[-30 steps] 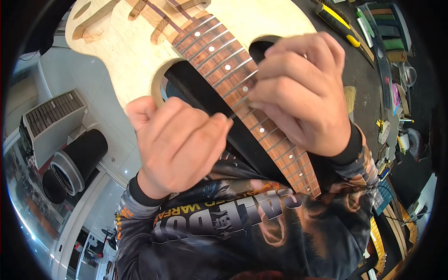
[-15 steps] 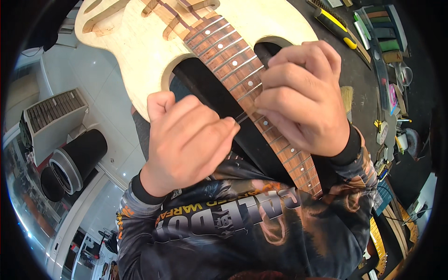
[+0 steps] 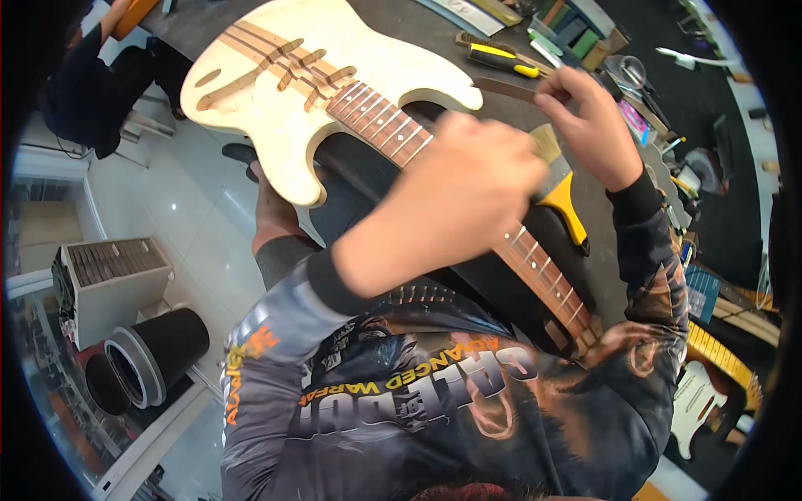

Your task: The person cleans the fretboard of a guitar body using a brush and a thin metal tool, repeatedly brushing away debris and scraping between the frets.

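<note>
A pale wooden electric guitar body (image 3: 342, 33) with routed cavities lies ahead of me. Its fretted neck (image 3: 539, 267) with white dot inlays slants down toward my right side. My left hand (image 3: 443, 200) is over the middle of the neck and hides part of it. That hand is blurred; its fingers look curled, and whatever may be in them is hidden. Beyond the neck on the right, my right hand (image 3: 589, 129) pinches a thin dark strip (image 3: 505, 88) between thumb and fingers. The strip reaches left toward the tip of the guitar's horn.
A yellow-handled paintbrush (image 3: 568, 209) lies beside the neck. Farther back are a yellow-and-black tool (image 3: 501, 58) and several abrasive blocks (image 3: 576, 37). A black bin (image 3: 171, 342) stands on the tiled floor at left. Another person (image 3: 92, 96) is at upper left.
My left hand has moved right, across the neck. My right hand has left the fretboard for the upper right, with the dark strip now showing in it. The view has shifted, revealing more of the guitar body.
</note>
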Tool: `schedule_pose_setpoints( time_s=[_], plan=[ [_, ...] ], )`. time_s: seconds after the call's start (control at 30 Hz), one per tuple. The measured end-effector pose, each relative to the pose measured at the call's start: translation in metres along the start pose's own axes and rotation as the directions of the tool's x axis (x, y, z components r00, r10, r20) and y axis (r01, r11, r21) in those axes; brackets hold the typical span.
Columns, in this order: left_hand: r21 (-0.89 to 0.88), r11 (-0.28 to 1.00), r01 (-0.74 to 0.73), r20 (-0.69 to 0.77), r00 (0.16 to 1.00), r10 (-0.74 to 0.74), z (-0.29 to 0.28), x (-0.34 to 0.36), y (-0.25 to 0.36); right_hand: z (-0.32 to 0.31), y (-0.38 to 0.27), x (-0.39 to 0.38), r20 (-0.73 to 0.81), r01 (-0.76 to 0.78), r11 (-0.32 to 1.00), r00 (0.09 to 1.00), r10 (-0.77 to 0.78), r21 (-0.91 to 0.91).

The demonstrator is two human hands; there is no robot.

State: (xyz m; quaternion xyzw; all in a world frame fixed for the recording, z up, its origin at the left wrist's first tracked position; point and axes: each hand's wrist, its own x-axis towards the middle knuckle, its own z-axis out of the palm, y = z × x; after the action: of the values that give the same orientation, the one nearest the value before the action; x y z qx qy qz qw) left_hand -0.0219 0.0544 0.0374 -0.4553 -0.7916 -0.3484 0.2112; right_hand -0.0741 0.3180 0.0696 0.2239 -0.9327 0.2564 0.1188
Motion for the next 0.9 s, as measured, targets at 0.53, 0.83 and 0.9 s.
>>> schedule_pose_setpoints(
  time_s=[0.53, 0.83, 0.9],
  plan=[
    [0.152, 0.879, -0.452, 0.584, 0.759, 0.289, 0.129, 0.069, 0.031, -0.042, 0.100, -0.228, -0.031, -0.555, 0.557, 0.691, 0.723, 0.617],
    [-0.510, 0.858, 0.067, -0.131, 0.979, -0.154, -0.086, 0.035, -0.015, -0.001, 0.114, -0.247, -0.134, -0.394, 0.667, 0.793, 0.595, 0.632],
    [-0.523, 0.816, 0.246, 0.013, 0.960, -0.281, -0.103, 0.015, -0.029, 0.005, 0.110, -0.244, -0.139, -0.387, 0.674, 0.797, 0.588, 0.629]
  ],
)
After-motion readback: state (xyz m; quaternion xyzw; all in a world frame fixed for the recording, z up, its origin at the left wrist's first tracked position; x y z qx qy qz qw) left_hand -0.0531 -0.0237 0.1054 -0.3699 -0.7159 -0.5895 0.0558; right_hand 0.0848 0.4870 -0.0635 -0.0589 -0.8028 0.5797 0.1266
